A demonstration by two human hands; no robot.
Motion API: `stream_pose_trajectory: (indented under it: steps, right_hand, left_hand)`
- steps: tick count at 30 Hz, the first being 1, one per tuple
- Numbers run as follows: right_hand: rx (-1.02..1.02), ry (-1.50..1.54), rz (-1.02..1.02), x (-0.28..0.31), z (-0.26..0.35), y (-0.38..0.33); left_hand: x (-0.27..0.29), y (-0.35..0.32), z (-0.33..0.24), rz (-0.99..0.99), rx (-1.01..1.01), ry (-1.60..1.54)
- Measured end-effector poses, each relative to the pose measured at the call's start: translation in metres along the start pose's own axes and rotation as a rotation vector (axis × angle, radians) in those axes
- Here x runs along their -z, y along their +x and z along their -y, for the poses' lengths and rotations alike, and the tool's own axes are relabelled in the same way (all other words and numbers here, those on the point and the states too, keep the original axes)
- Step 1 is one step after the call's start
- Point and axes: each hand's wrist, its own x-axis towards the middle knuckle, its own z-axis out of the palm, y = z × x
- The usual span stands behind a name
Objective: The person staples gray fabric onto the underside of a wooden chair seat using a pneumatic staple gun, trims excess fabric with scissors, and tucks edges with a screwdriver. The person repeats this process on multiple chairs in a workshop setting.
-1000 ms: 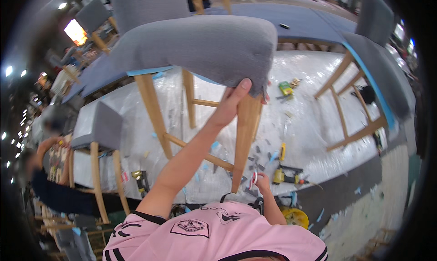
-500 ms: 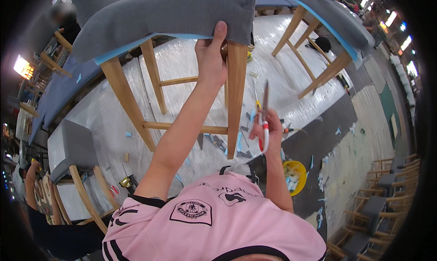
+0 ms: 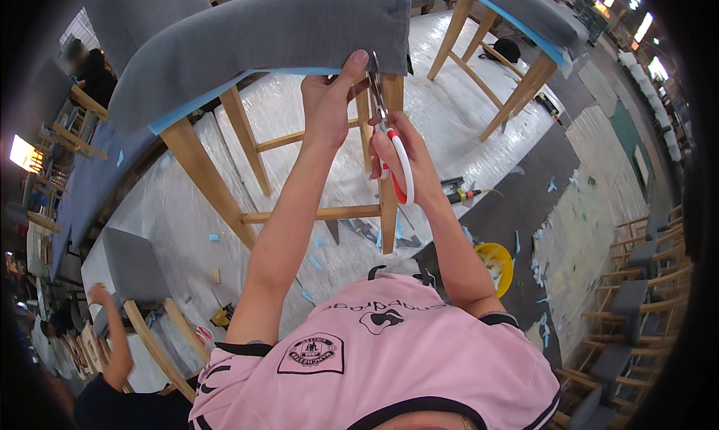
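A chair with a grey fabric seat (image 3: 262,33) and wooden legs (image 3: 204,177) stands before me, with a light-blue lining (image 3: 201,103) showing along the seat's lower edge. My left hand (image 3: 325,109) pinches the fabric edge near the right front leg, thumb on the outside and fingers curled underneath. In my right hand (image 3: 419,164) are scissors (image 3: 405,177) with white and red handles. Their blades point up and touch or nearly touch the fabric edge, just right of my left thumb. Whether the blades have fabric between them, I cannot tell.
Another grey chair (image 3: 517,14) stands at the far right on the plastic-covered table (image 3: 442,100). A yellow bucket (image 3: 506,276) of scraps sits at lower right. Beside my right forearm lies a tool (image 3: 463,196). A co-worker's arm (image 3: 116,340) reaches in at lower left.
My right hand has risen toward the seat, bringing the scissors' blades up to the fabric edge beside my left thumb. My left hand has shifted slightly left, still pinching the edge.
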Motion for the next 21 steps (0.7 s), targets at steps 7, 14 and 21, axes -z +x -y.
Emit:
stream_pose_trajectory:
  steps: [7,14,21]
  right_hand:
    - [0.102,-0.036,-0.057,-0.008,0.005,-0.002]
    - [0.18,-0.055,-0.064,-0.006,-0.011,-0.001]
    - [0.212,-0.155,-0.059,-0.009,-0.007,-0.002]
  left_hand:
    - [-0.002,-0.011,-0.002,-0.017,-0.014,0.033]
    - [0.001,-0.01,0.0,0.031,-0.028,0.064]
    - [0.002,-0.008,0.002,0.01,-0.033,0.043]
